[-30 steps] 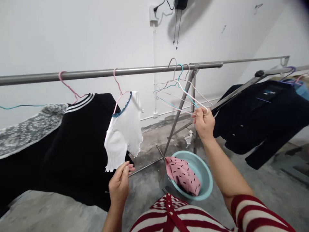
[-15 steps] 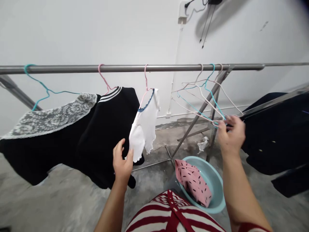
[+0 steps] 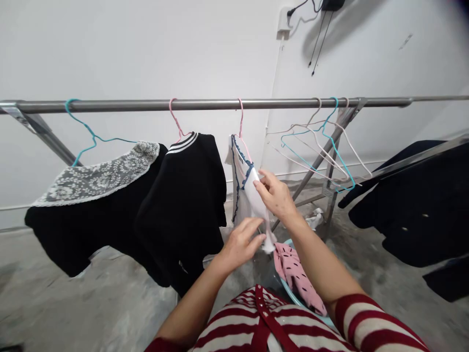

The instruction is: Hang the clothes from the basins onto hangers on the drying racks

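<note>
A small white top (image 3: 252,198) with dark blue ruffled trim hangs from a pink hanger (image 3: 241,120) on the metal rail. My right hand (image 3: 276,195) has its thumb and bent fingers at the shoulder edge of the top, pinching the cloth. Lower down, my left hand (image 3: 240,247) is against the bottom of the top, its thumb apart from its outstretched fingers. Just left hangs a black garment (image 3: 179,195) with a white-striped collar. Beyond it, a black top with a lace collar (image 3: 106,171) is on a turquoise hanger (image 3: 88,132).
Several bare hangers (image 3: 330,139) are bunched at the right of the rail (image 3: 208,104). Dark clothes (image 3: 414,210) hang farther right. Below, a light blue basin (image 3: 291,293) holds pink cloth (image 3: 296,278) with black marks. Slanting rack legs (image 3: 308,176) stand behind.
My right hand has left the bare hangers and moved left to the white top. The top has turned, showing its trimmed neckline. My left hand has shifted right and slightly down along it.
</note>
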The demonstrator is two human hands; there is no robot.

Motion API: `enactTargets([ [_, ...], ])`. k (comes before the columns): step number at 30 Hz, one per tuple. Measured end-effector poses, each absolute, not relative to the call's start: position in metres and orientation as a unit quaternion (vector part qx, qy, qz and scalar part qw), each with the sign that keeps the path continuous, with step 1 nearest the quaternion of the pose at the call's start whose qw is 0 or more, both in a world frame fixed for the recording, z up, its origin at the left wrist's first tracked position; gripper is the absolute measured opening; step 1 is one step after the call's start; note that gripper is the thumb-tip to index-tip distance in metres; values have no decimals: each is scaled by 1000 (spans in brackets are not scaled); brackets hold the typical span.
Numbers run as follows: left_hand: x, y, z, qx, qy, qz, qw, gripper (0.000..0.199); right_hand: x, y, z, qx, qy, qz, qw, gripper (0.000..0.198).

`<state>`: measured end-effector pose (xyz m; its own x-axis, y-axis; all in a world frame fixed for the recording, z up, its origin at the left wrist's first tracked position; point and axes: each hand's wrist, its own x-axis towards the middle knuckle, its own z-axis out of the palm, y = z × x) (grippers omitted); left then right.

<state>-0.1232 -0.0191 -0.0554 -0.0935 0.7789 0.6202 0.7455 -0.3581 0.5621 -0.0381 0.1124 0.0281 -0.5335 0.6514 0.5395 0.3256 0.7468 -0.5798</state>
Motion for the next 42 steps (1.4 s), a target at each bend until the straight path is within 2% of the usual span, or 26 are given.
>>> enactTargets([
  [2, -139, -15, -37, 638, 560, 528, -16, 27, -38, 115, 29, -316, -855, 168, 376, 33],
  [5, -166, 4, -4, 540, 588, 600, -44, 23, -32, 116, 23, -353, -855, 119, 360, 29],
  [9, -188, 47, 26, 504, 594, 627, 1, 22, -23, 113, 13, -347, -866, 99, 347, 28],
  [20, -230, 113, 7, 450, 689, 568, -2, 28, -20, 137, 46, -386, -865, 64, 315, 32],
  [25, -247, 117, 8, 412, 706, 575, -37, 45, -29, 144, 55, -392, -851, 60, 344, 36],
  [30, -250, 118, 14, 401, 691, 598, -64, 59, -2, 129, 53, -367, -823, 63, 428, 33],
  [35, -229, 126, 23, 418, 687, 591, -64, 91, 48, 102, 30, -341, -817, 143, 442, 27],
  [37, -223, 129, 22, 430, 693, 577, -45, 98, 74, 94, 17, -328, -820, 159, 440, 25],
  [39, -221, 130, 15, 445, 709, 548, -13, 95, 105, 91, 2, -332, -820, 168, 434, 23],
  [42, -218, 126, -2, 488, 719, 489, 71, 60, 157, 93, -25, -369, -805, 199, 420, 23],
])
